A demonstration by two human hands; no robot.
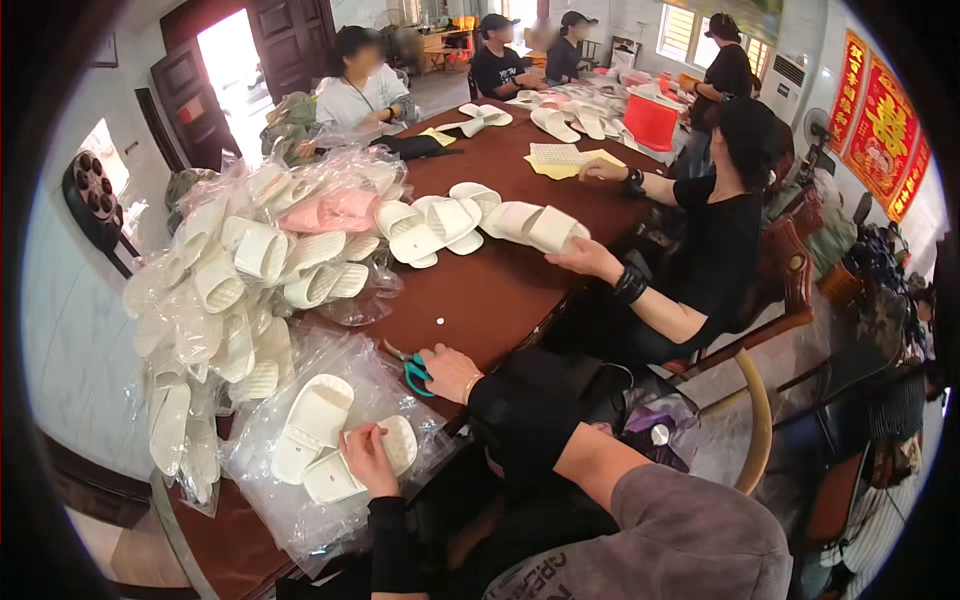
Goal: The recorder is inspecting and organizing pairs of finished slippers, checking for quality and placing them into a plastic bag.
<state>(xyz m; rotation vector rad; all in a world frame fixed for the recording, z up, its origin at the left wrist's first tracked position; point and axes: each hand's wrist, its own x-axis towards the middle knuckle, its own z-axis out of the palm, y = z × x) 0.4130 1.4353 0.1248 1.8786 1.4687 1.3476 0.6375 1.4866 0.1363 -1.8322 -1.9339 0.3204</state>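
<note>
A pair of white slippers (313,413) lies on clear plastic bags (262,440) at the table's near left corner; one slipper lies slanted beside the other. My left hand (370,460) is over that slanted slipper, thumb and fingertips pinched together. Whatever is between them, if anything, is too small to make out. Farther up, by the table edge, my right hand (452,374) has its fingers closed at the teal handles of a pair of scissors (416,376). The blades point away to the left, and the palm hides part of the grip.
A big heap of bagged white slippers (235,265) rises at the left, with a pink bagged pair (330,208) in it. To my right, a co-worker (700,240) holds a white slipper (550,230). More slippers and a red box (650,122) stand farther along the brown table (470,290).
</note>
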